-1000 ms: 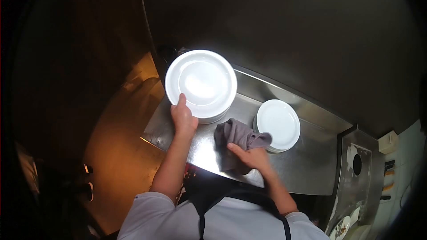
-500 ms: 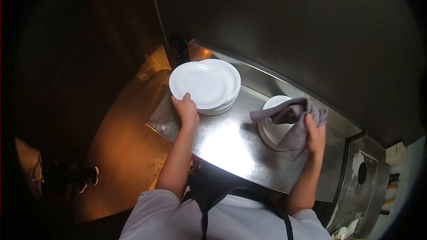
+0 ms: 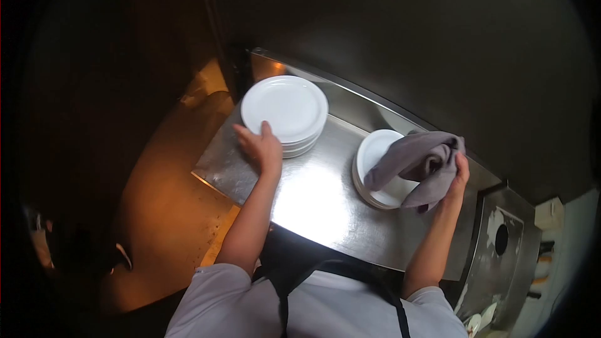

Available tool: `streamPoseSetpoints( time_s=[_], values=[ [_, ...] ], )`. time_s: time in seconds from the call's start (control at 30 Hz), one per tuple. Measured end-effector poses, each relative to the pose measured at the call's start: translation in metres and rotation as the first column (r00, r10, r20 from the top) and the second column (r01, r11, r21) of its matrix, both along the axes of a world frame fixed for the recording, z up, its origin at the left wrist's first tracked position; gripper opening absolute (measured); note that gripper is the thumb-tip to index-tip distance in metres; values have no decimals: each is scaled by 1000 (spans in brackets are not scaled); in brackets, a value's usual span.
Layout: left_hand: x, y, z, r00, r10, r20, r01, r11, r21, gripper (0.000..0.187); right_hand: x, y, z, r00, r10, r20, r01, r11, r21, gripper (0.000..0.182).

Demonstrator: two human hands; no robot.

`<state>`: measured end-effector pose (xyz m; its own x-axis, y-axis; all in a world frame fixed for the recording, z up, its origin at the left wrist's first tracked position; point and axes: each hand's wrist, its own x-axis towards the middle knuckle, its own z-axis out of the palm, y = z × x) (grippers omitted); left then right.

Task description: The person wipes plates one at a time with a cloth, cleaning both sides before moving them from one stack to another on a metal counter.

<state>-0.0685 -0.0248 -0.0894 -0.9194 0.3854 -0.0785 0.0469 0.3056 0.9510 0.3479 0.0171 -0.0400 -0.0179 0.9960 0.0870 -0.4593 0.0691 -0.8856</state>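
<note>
A stack of white plates (image 3: 285, 105) sits toward the back left of the metal counter, its top plate lined up with those below. My left hand (image 3: 260, 145) is at the near rim of this stack, its fingers apart and not wrapped round a plate. In my right hand (image 3: 460, 178) a bunched grey cloth (image 3: 432, 150) is gripped, with the fingers partly hidden behind it. The cloth hangs over a second stack of white plates (image 3: 377, 148) and covers part of its top plate.
The steel counter (image 3: 335, 144) has a raised back edge (image 3: 369, 97). To the right stands a metal unit with a round dark hole (image 3: 501, 239). Several knives (image 3: 542, 268) are at the far right. A person's shoe (image 3: 124, 255) shows at lower left.
The top plate, offset on the left stack before, now sits flush on it. My left hand has let go of its rim. The cloth has shifted over the right stack.
</note>
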Motion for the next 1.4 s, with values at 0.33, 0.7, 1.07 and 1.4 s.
streamPoseSetpoints(
  time_s=[0.33,0.7,1.07,1.4],
  values=[
    [156,-33,-80,523,-829,-198,851,498,166,66,-124,0,-91,-228,-163,960,206,955,211,95],
    [182,14,-96,535,-844,-47,838,522,158,59,-33,31,-117,-135,-210,968,120,967,227,90],
    [179,10,-99,524,-848,-79,846,507,169,59,5,-22,-82,-44,83,996,-417,904,-94,81],
    [178,19,-171,396,-916,66,821,386,421,63,-102,4,-101,256,-11,967,-390,914,113,81]
  ],
)
